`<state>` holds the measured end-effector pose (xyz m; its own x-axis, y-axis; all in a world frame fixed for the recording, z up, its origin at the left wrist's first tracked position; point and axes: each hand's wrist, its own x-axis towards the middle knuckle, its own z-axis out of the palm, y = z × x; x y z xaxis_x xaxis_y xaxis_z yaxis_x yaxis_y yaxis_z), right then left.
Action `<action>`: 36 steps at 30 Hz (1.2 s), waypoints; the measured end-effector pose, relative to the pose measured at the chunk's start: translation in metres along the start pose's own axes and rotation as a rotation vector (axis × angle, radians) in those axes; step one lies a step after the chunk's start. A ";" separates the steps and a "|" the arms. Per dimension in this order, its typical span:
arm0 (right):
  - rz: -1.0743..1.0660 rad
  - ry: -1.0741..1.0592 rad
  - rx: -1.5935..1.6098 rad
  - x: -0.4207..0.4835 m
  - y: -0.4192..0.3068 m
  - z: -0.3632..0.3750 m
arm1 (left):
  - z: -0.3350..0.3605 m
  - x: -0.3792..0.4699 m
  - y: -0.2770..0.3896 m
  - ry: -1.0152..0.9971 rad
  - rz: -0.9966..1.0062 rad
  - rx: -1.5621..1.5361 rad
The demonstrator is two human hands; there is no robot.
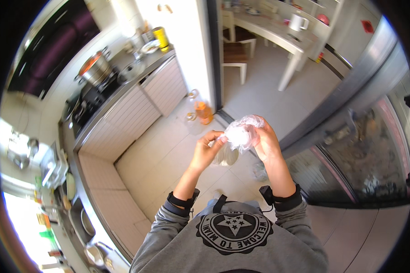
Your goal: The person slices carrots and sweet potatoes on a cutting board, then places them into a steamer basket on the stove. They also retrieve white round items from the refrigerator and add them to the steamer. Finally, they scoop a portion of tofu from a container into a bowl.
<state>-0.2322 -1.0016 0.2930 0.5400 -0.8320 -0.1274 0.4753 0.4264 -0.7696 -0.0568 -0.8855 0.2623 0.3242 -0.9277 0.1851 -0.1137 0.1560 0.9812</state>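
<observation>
My left hand [205, 153] pinches the gathered edge of a thin clear plastic bag [244, 131] between thumb and fingers. On the other side, my right hand [269, 145] grips the crumpled part of the same bag. Both hands are raised in front of my body, above the tiled floor. Bright glare whitens the middle of the bag. Just under it hangs a pale rounded mass [226, 157], partly covered by the bag and my left hand; whether it is the bag's filled lower part I cannot tell.
On the floor by the door frame stand an orange-filled plastic bottle [204, 112] and clear bottles [192, 123]. A steel pot [94, 69] sits on the gas stove at left, near a glass lid [132, 72]. A white table [290, 46] and wooden chairs [235, 54] are beyond the doorway.
</observation>
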 end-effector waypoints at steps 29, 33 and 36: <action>0.872 -1.068 -0.367 0.246 0.400 0.451 | -0.468 -0.031 -0.063 1.106 -0.348 -0.358; 0.802 -1.264 -0.385 0.284 0.434 0.477 | -0.536 -0.021 -0.094 1.364 -0.266 -0.855; 0.603 -1.305 -0.770 0.325 0.462 0.497 | -0.590 -0.020 -0.099 1.411 -0.036 -1.089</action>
<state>0.5082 -0.8983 0.2073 0.8874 0.3990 -0.2310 -0.2343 -0.0414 -0.9713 0.5024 -0.6819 0.1937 0.8598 -0.0607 -0.5070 0.3332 0.8190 0.4671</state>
